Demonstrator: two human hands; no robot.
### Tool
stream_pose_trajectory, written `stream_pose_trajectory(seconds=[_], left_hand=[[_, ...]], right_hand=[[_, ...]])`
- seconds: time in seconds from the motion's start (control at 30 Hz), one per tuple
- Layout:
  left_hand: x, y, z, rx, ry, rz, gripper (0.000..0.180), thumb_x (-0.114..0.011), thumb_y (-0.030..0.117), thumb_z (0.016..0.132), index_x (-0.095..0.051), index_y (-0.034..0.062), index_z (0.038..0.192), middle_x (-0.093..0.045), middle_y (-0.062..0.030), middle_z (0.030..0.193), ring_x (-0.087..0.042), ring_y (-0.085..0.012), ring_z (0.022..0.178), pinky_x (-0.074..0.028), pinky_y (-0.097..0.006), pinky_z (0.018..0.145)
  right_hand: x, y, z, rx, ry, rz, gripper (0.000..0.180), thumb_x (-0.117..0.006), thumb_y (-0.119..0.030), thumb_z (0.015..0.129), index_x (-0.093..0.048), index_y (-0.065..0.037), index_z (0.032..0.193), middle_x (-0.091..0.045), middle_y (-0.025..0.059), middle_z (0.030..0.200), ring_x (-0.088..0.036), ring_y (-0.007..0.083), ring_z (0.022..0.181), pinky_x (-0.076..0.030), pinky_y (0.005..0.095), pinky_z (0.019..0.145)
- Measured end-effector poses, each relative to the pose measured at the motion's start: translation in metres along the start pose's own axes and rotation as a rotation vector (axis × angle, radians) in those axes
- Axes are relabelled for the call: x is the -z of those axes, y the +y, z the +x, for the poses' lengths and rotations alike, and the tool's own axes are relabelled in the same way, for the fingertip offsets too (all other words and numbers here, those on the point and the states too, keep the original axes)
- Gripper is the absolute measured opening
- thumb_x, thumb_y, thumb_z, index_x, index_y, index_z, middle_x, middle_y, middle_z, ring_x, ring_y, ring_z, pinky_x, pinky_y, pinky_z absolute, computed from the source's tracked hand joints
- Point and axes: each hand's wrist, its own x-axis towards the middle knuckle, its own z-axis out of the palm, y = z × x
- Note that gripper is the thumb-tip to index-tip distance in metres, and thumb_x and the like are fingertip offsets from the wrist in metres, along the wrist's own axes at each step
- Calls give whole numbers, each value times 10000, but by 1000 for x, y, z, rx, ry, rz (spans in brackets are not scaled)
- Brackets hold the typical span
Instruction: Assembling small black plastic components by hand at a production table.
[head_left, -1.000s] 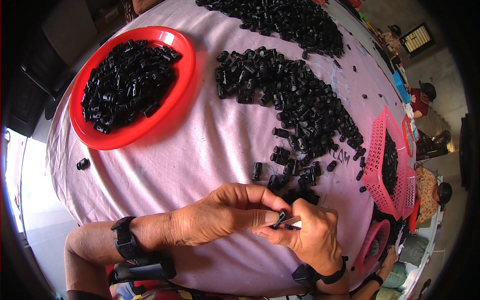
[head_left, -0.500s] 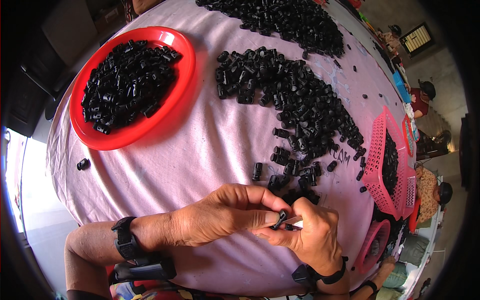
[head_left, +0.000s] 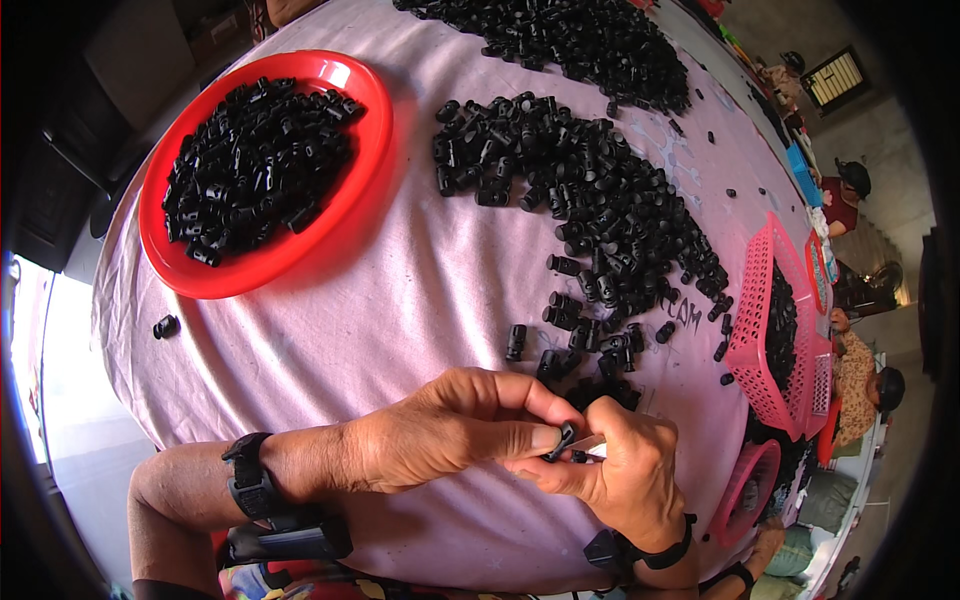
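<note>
Between the thumb and forefinger of my left hand [head_left: 470, 425] is a small black cord lock [head_left: 563, 440], held at a slant. My right hand [head_left: 630, 465] is closed round a small thin blade [head_left: 588, 443]; its pale tip meets or nearly meets the cord lock, and its grip is hidden in my fingers. Just beyond my hands lies a loose pile of black cord locks [head_left: 600, 215], some of them single at its near end. To the left, a red plate [head_left: 375, 165] is heaped with more of the same pieces.
A second pile of black pieces [head_left: 590, 50] covers the far side of the pink cloth [head_left: 330, 350]. Pink baskets [head_left: 745, 345] stand at the right edge. One stray cord lock [head_left: 166, 327] lies at left. Several people sit along the right, one person's arm [head_left: 765, 550] close by.
</note>
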Motion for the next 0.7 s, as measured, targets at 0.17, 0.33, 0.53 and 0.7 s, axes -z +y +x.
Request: stream_pose_trajectory(seconds=[0.17, 0.33, 0.53, 0.7], left_hand=[[-1, 0, 1, -2, -2, 3, 236, -597, 117, 942, -607, 13, 1155, -657, -34, 1041, -591, -73, 972, -462, -224, 894], [-3, 0, 0, -3, 1, 1, 236, -598, 122, 942, -609, 13, 1151, -658, -32, 1036, -590, -70, 970, -462, -223, 890], [-3, 1, -1, 4, 8, 28, 225, -591, 119, 946, -607, 12, 1142, -658, -33, 1031, -592, -72, 966, -466, -227, 888], [-2, 0, -1, -6, -1, 20, 219, -589, 111, 946, -606, 13, 1140, -656, -32, 1029, -588, -70, 964, -463, -228, 889]], right_hand=[[1, 1, 0, 2, -10, 6, 591, -781, -548, 679, -451, -58, 655, -580, 74, 544, -620, 213, 471, -485, 316, 438], [-1, 3, 0, 40, 37, 14, 543, -786, -520, 701, -453, -96, 636, -538, 33, 501, -585, 192, 437, -460, 313, 400], [1, -2, -1, 3, -13, -5, 582, -778, -543, 685, -460, -57, 653, -586, 77, 549, -627, 231, 483, -490, 324, 445], [2, -2, 0, 8, -31, -7, 573, -774, -537, 694, -462, -58, 653, -569, 78, 539, -608, 237, 470, -477, 331, 435]])
